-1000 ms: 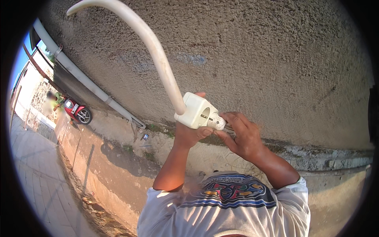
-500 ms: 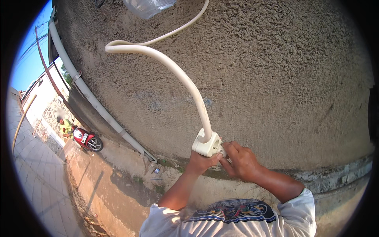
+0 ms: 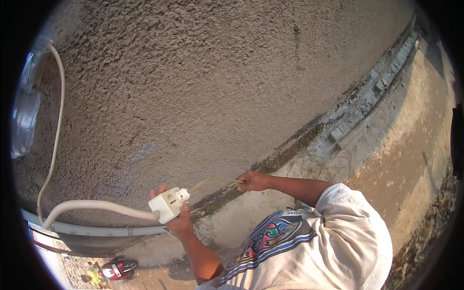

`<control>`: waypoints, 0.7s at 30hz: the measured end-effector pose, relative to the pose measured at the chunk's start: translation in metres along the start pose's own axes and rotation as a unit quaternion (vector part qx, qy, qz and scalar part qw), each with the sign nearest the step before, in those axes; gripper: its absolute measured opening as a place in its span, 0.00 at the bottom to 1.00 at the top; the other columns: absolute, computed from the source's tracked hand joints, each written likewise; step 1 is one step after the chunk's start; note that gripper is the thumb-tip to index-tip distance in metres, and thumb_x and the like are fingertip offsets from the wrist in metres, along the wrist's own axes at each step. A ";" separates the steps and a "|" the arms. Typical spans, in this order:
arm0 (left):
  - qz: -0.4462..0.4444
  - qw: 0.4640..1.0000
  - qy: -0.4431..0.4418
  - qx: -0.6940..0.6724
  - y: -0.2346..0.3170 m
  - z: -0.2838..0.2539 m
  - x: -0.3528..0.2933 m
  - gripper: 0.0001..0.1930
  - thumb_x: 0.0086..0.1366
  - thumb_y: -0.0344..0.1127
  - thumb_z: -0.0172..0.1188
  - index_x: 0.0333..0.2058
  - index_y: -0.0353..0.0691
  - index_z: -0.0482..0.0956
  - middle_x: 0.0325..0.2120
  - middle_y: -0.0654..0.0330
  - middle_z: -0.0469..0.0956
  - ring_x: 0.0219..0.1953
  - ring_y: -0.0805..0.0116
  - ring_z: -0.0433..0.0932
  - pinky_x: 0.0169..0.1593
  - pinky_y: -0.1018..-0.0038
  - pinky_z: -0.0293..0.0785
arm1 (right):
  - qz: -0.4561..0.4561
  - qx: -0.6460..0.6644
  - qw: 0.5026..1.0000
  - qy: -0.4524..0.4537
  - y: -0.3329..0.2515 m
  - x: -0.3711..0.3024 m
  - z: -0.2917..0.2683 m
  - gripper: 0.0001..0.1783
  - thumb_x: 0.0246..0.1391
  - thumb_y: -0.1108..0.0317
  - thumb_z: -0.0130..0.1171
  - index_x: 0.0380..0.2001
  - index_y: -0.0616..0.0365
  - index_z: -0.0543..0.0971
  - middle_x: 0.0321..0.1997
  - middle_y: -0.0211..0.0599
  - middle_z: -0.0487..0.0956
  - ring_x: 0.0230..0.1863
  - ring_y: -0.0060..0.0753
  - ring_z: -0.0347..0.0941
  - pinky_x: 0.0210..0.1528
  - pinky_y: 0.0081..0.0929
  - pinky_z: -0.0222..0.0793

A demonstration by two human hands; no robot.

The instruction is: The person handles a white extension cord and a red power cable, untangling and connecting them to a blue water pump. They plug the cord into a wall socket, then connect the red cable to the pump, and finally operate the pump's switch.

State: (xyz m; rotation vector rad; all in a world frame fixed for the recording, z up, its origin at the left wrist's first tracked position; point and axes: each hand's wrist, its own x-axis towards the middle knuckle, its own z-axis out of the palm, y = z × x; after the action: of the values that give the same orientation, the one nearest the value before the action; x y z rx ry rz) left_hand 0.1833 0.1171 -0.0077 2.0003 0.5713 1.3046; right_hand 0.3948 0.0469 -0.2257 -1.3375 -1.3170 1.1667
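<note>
Rough brown plaster covers most of the wall (image 3: 232, 87) in my remote view, with a grey pipe (image 3: 106, 231) along its lower left and a red motorcycle (image 3: 116, 269) beyond. Out in front of the plaster is the white socket block (image 3: 164, 209), low and left of centre, at the end of a thick white cable (image 3: 101, 205). I have the left hand (image 3: 180, 224) closed round the block, fingers behind it and thumb on the near side, close to a round pale plug (image 3: 182, 195) at its face. From the plug a thin cord (image 3: 212, 180) arches across to the right hand (image 3: 253, 181), whose fingers are curled tightly on it, well apart from the block. I cannot tell whether the plug sits fully home; its pins are hidden. To handle this well, I would let the left hand carry the weight of the block, since the heavy cable probably twists it, and brace the thumb beside the plug without covering it. With the right hand I would leave slack in the cord, because a hard tug could strain the joint or tip the plug sideways; any real force belongs on the plug's body, in line with the socket.
</note>
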 end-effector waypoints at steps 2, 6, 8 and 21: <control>-0.012 0.999 0.029 -0.036 -0.006 0.005 -0.002 0.54 0.52 0.48 0.72 0.67 0.34 0.44 0.59 0.50 0.63 0.61 0.56 0.63 0.61 0.62 0.66 | 0.018 -0.074 0.997 0.016 0.081 -0.024 0.024 0.14 0.53 0.59 0.58 0.35 0.59 0.80 0.30 0.44 0.80 0.35 0.41 0.77 0.38 0.39 0.70; -0.097 0.994 0.032 -0.028 -0.071 -0.016 -0.032 0.52 0.56 0.47 0.68 0.68 0.35 0.42 0.61 0.47 0.60 0.63 0.53 0.61 0.64 0.58 0.60 | 0.162 -0.159 0.974 0.007 0.189 -0.103 0.088 0.17 0.55 0.57 0.53 0.38 0.58 0.80 0.39 0.48 0.80 0.43 0.50 0.76 0.43 0.48 0.71; -0.213 0.976 0.023 -0.049 -0.069 0.003 -0.066 0.48 0.60 0.47 0.65 0.68 0.37 0.42 0.63 0.46 0.58 0.64 0.52 0.60 0.65 0.58 0.57 | 0.229 -0.157 0.961 0.004 0.209 -0.136 0.117 0.17 0.57 0.56 0.51 0.39 0.58 0.79 0.45 0.49 0.78 0.48 0.51 0.75 0.44 0.52 0.70; -0.398 0.831 -0.356 -0.155 -0.173 0.010 -0.206 0.12 0.69 0.39 0.53 0.40 0.34 0.74 0.29 0.58 0.78 0.36 0.68 0.79 0.46 0.68 0.73 | 0.237 -0.243 0.940 0.046 0.076 -0.138 0.151 0.35 0.48 0.67 0.51 0.64 0.44 0.65 0.62 0.43 0.69 0.65 0.46 0.63 0.64 0.43 0.60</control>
State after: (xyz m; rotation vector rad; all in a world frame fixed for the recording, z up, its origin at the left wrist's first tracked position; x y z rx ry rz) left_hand 0.1089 0.0928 -0.2658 1.5213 0.6519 0.0972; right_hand 0.2592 -0.0960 -0.3193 -2.1347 -1.3001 1.1026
